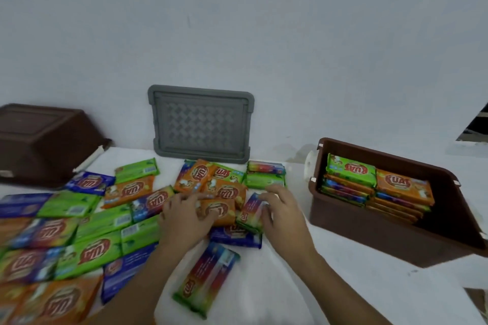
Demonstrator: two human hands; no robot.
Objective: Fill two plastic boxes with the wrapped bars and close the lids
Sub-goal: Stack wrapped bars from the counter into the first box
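Several wrapped bars in orange, green and blue wrappers lie spread over the white table (277, 285). My left hand (184, 219) rests with curled fingers on an orange bar (221, 210) in the middle of the pile. My right hand (280, 208) grips a multicoloured bar (249, 212) by its right edge, tilted up off the pile. An open brown box (383, 232) stands at the right, partly filled with stacked bars (377, 185). A second brown box (45, 140) lies upside down at the back left.
A grey lid (200, 124) leans upright against the white wall behind the pile. A loose multicoloured bar (206, 280) lies near the front between my forearms. A white object (309, 163) shows behind the open box's left corner.
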